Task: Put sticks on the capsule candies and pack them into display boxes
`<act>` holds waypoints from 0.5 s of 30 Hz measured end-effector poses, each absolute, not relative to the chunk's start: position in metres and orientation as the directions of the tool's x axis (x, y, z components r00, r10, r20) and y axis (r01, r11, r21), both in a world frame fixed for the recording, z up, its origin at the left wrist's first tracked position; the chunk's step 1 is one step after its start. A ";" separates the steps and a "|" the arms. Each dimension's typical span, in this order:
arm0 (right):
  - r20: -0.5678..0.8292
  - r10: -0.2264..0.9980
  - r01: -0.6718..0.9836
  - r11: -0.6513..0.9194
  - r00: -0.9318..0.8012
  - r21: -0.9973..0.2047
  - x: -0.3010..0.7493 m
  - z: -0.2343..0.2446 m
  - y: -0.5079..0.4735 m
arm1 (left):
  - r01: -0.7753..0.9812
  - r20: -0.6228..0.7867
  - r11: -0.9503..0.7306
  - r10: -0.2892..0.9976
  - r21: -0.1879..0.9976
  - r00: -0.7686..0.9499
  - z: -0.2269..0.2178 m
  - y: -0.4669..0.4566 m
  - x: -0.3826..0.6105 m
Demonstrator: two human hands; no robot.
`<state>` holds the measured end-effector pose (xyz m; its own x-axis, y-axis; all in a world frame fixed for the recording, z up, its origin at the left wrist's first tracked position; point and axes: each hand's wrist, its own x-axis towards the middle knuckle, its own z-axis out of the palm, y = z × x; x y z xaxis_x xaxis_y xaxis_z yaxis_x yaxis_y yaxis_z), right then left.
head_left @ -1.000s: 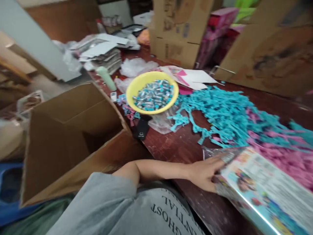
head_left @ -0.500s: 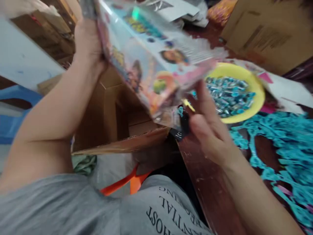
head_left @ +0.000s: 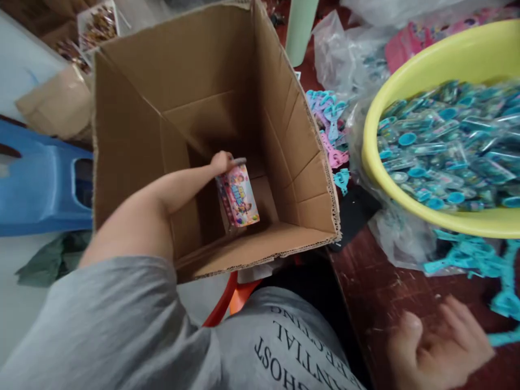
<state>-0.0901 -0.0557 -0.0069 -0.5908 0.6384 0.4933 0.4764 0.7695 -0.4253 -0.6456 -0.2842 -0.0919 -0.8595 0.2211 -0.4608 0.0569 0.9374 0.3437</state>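
Observation:
Deep inside a large cardboard box, my left hand grips the top end of a colourful printed packet with pictures on it. The packet looks boxy and hangs or stands near the bottom; whether it touches the floor of the box I cannot tell. My right hand is over the dark red table at the lower right, palm up, fingers apart and slightly curled, holding nothing. Turquoise plastic pieces lie nearest to it.
A yellow basin full of small clear tubes with turquoise caps stands at right. Pink and turquoise plastic pieces lie between box and basin, near a pale green cylinder. A blue stool is at left.
My left hand has carried the packet down into the cardboard box. My right hand has let go of the packet and moved to the lower right. The view has shifted towards the box.

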 end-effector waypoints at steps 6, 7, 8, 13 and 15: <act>0.395 0.794 0.729 0.594 -0.462 -0.341 -0.059 -0.030 -0.121 | 0.225 -0.657 0.948 0.317 0.224 -0.683 -0.205 -0.227 -0.593; 0.389 0.813 0.756 0.563 -0.434 -0.333 -0.058 -0.033 -0.125 | 0.251 -0.671 0.946 0.322 0.204 -0.668 -0.216 -0.223 -0.590; 0.391 0.820 0.772 0.547 -0.418 -0.323 -0.058 -0.036 -0.128 | 0.276 -0.683 0.943 0.327 0.187 -0.653 -0.224 -0.218 -0.589; 0.346 0.797 0.773 0.586 -0.496 -0.243 -0.057 -0.043 -0.128 | 0.387 -0.709 0.903 0.395 0.185 -0.583 -0.250 -0.189 -0.589; 0.308 0.799 0.780 0.588 -0.517 -0.216 -0.058 -0.043 -0.130 | 0.423 -0.712 0.879 0.441 0.221 -0.546 -0.256 -0.180 -0.584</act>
